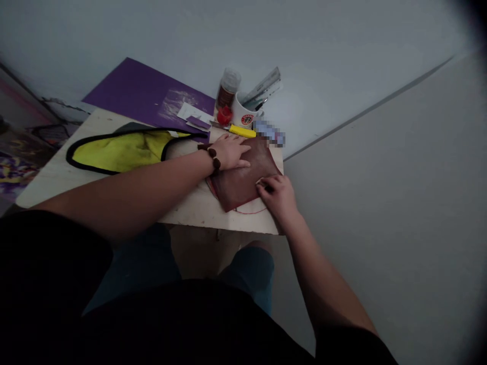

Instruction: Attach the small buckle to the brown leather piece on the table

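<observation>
Beyond left hand (232, 151), mug (243, 115) of rulers (265, 86)

Black top (57, 284); blue jeans (247, 268) — beaded bracelet (214, 158).

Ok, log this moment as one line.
left hand: flat on brown leather piece | right hand: curled at its right edge | red thread: trailing below | yellow cutter: behind

Left hand (232, 152) lies flat, right hand (277, 195) curled.
</observation>
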{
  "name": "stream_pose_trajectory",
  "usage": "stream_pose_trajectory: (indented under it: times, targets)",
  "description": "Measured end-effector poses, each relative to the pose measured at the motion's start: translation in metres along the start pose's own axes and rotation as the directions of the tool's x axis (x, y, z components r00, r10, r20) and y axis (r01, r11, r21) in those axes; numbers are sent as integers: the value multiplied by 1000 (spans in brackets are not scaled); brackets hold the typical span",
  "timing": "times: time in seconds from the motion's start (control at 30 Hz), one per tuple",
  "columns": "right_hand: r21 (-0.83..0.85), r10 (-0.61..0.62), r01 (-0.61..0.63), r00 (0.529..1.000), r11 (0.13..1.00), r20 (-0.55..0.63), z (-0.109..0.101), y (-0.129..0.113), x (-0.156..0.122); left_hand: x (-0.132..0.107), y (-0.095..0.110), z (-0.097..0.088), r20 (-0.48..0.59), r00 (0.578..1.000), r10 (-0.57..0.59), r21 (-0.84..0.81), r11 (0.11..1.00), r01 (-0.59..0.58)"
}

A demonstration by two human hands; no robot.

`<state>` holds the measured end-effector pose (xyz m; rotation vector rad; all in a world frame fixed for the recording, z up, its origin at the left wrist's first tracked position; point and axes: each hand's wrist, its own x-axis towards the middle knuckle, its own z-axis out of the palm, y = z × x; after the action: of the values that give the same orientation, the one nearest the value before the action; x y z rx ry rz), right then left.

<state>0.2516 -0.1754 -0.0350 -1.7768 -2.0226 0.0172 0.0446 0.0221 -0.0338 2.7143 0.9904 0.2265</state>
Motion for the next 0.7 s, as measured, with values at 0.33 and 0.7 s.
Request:
stream_pose_trajectory:
  times: [0.33,0.7]
  targets:
    - [24,14,-14,1000,1000,-15,1,2,-5,3,-6,7,-21,999,28,27,999,-28]
    - [-7,83,-83,995,997,-63,3,5,-3,0,1,-3,27,1000,0,6,1000,0]
